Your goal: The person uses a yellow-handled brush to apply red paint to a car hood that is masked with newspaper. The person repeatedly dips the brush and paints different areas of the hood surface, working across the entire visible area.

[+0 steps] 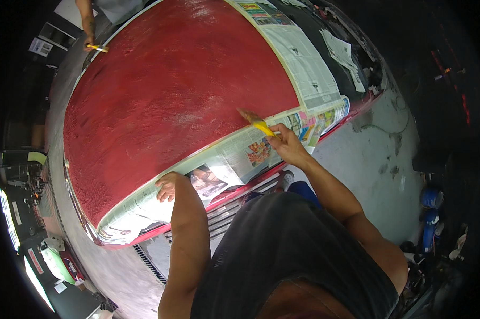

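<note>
A large red car panel (181,101) spreads ahead of me, its surface streaked and patchy. My right hand (286,144) grips the yellow handle of a paintbrush (261,125). The brush's bristles point up and left over the red surface close to the near edge; whether they touch it I cannot tell. My left hand (168,187) is open, fingers apart, over the newspaper (232,165) that covers the side nearest me. Pale masking tape (213,146) runs between the newspaper and the red area.
Across the panel, another person's hand (89,43) holds a second yellow-handled brush (98,48). More newspaper (309,69) covers the right side, with loose sheets (343,56) beyond. A floor grate (150,264) lies below; blue objects (431,212) stand at the far right.
</note>
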The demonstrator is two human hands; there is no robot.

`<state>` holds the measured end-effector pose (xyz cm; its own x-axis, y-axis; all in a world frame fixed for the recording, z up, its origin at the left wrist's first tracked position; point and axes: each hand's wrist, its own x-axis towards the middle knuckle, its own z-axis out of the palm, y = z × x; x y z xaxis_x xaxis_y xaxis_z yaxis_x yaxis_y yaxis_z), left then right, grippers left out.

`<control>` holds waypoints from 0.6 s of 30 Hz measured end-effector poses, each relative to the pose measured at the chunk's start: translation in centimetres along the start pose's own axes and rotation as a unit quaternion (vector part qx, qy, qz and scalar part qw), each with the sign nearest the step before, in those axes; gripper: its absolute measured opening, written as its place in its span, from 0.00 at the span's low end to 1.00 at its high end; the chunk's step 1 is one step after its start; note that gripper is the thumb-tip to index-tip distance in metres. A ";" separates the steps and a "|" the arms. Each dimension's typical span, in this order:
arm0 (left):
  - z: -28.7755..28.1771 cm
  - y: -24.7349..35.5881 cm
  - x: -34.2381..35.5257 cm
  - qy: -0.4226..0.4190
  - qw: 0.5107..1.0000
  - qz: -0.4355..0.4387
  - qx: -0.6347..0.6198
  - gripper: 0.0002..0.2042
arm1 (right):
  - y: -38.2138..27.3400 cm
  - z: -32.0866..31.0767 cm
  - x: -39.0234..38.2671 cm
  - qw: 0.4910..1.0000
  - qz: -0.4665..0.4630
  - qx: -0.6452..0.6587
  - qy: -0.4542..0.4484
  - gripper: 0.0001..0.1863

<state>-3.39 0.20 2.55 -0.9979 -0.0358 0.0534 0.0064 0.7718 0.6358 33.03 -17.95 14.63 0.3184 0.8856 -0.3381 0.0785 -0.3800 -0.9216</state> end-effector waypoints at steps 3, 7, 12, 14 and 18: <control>0.2 0.1 0.0 0.009 1.000 -0.007 -0.012 0.40 | -0.1 -2.0 0.5 0.980 0.030 0.188 -0.060 0.11; 0.8 0.0 0.2 0.017 1.000 -0.009 -0.010 0.40 | 2.3 -7.0 3.3 0.985 0.126 0.114 -0.004 0.11; 1.3 -0.1 0.8 0.016 0.999 -0.020 0.030 0.40 | 2.7 -12.4 4.3 0.985 0.109 0.000 0.134 0.14; 1.4 -0.5 0.9 0.033 0.999 -0.012 -0.004 0.40 | 2.8 -12.2 4.2 0.982 0.095 0.041 0.161 0.14; 1.6 -0.5 0.7 0.035 0.999 -0.005 -0.005 0.41 | 5.4 -7.9 3.6 0.974 0.035 0.130 0.182 0.14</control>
<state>-4.18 0.75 1.04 -0.9911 -0.0882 0.0999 -0.0032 0.7651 0.6439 42.10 -18.92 9.94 0.6316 0.6887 -0.3561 -0.1827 -0.3142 -0.9316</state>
